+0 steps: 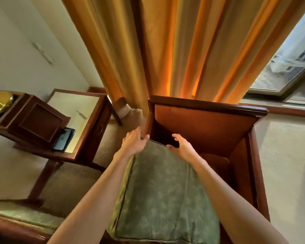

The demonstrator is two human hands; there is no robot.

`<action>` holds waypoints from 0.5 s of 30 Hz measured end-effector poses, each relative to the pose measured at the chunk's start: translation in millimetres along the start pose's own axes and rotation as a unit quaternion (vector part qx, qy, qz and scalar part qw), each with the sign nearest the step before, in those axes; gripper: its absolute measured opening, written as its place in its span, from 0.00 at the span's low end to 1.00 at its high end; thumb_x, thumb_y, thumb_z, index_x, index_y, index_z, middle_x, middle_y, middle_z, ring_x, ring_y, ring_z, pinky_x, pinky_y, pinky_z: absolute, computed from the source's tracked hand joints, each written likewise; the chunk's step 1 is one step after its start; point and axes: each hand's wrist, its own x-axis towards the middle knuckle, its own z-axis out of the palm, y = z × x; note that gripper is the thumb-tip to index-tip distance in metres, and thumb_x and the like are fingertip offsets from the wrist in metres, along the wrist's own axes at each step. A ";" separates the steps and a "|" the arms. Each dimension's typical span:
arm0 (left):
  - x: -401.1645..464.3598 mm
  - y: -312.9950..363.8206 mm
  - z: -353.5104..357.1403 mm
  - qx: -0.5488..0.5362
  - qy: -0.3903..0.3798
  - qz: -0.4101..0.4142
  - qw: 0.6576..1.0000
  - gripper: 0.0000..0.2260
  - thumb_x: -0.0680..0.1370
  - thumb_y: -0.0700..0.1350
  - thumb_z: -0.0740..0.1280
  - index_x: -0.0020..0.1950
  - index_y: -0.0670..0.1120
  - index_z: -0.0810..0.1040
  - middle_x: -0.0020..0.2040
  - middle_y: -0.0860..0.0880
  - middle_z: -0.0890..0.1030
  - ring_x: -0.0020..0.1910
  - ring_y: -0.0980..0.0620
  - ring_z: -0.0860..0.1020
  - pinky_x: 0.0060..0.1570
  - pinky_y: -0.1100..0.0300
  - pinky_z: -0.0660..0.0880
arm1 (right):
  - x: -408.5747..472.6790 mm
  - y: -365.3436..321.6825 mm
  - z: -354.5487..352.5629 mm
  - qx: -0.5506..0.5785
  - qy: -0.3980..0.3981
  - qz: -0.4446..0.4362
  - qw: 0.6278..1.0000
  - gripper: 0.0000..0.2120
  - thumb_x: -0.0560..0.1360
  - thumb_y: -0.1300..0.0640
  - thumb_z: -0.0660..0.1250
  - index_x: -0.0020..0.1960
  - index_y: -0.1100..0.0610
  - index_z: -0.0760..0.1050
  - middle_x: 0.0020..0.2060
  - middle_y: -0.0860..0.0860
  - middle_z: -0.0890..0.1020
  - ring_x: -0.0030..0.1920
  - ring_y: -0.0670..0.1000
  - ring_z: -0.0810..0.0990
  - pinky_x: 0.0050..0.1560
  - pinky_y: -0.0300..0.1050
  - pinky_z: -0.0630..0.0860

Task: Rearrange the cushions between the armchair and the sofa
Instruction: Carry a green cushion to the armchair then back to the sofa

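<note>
Item: green seat cushion point(164, 194), a thick, piped, square-cornered pad with a mottled velvety cover, lying lengthwise between the two forearms with its far edge under the fingertips and its near edge close to the body; it sits tilted over the front of the wooden-framed armchair point(208, 107), whose orange upholstered back and a dark gap at the seat lie just beyond both hands. Handling, as judged: bulky but probably light, soft enough to sag if taken by one corner, with a cover likely to grip well; best held at the two far corners or along both side edges, one hand per side. Left hand point(133, 142): arm stretched forward, palm down, fingers spread at the cushion's far left corner, beside the chair's left arm post; it touches the corner, but a closed grasp cannot be confirmed. Right hand point(180, 145): arm likewise extended, fingers curled part-open over the far right edge, thumb on the fabric, not clamped. Further left of the left hand: a wooden side table point(95, 110) with a pale top. Beyond both hands: gold curtains point(165, 50).
</note>
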 end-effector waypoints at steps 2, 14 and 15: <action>21.8 -7.5 10.4 0.046 -0.017 -0.038 0.998 0.29 0.82 0.58 0.60 0.80 0.49 0.59 0.77 0.45 0.67 0.76 0.41 0.63 0.72 0.41 0.63 | 36.6 2.8 13.5 -0.063 -0.078 -0.017 0.995 0.33 0.78 0.46 0.69 0.77 0.53 0.61 0.72 0.57 0.70 0.71 0.61 0.70 0.69 0.58 0.67; -10.9 -19.1 64.8 -0.006 0.161 -0.102 0.982 0.06 0.82 0.43 0.63 0.58 0.48 0.77 0.54 0.50 0.77 0.55 0.46 0.76 0.53 0.49 0.73 | 57.9 21.9 64.9 -0.054 0.036 -0.026 0.998 0.10 0.77 0.62 0.63 0.45 0.51 0.81 0.44 0.51 0.84 0.52 0.59 0.79 0.52 0.48 0.63; -17.3 -17.6 66.6 -0.014 0.175 -0.098 0.980 0.05 0.82 0.42 0.63 0.56 0.48 0.77 0.52 0.51 0.77 0.53 0.46 0.76 0.52 0.49 0.74 | 52.8 20.8 62.2 -0.046 0.043 -0.029 0.998 0.10 0.77 0.63 0.63 0.42 0.51 0.79 0.40 0.50 0.83 0.49 0.59 0.79 0.50 0.48 0.62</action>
